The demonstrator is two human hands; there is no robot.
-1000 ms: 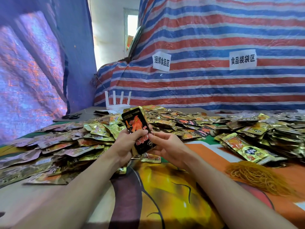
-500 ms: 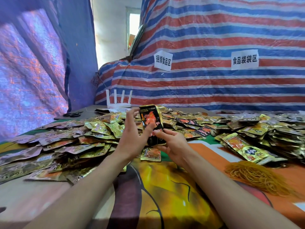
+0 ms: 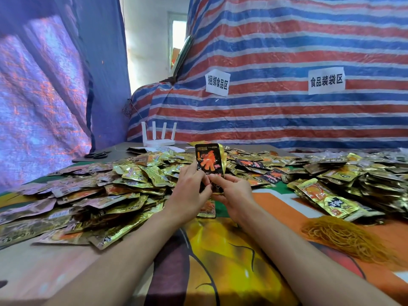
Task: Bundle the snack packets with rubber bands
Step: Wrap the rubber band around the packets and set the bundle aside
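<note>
Tarp-walled work corner; printed table cover [image 3: 220,261] in orange and yellow fills the foreground. All places are given from the held packet stack [image 3: 209,164].

Far left of the stack: blue tarp [image 3: 44,96] hanging as a wall. Left and behind: black scissors [image 3: 97,154] flat on the table edge. Left and lower: big loose pile of snack packets [image 3: 99,195], mostly gold foil, some pinkish, overlapping in no order. Just behind and left: white router [image 3: 159,138], four antennas up.

Left hand [image 3: 189,191] grips the stack's lower left edge, thumb on the front face, fingers curled behind. Stack stands upright above the table, black packet with an orange figure in front, gold packet edges showing behind it on the right side. Count of packets cannot be told. Right hand [image 3: 234,193] grips the lower right edge, fingers curled round it, fingertips meeting the left thumb. Directly below the stack: single packet [image 3: 207,208] flat on the cover, partly hidden by the hands.

Behind and right: red-blue-white striped tarp [image 3: 287,118] with two paper signs [image 3: 217,82] [image 3: 326,80]. Right: second pile of packets [image 3: 353,180], gold and dark. Right and lower: heap of yellow rubber bands [image 3: 344,237], well apart from both hands.
</note>
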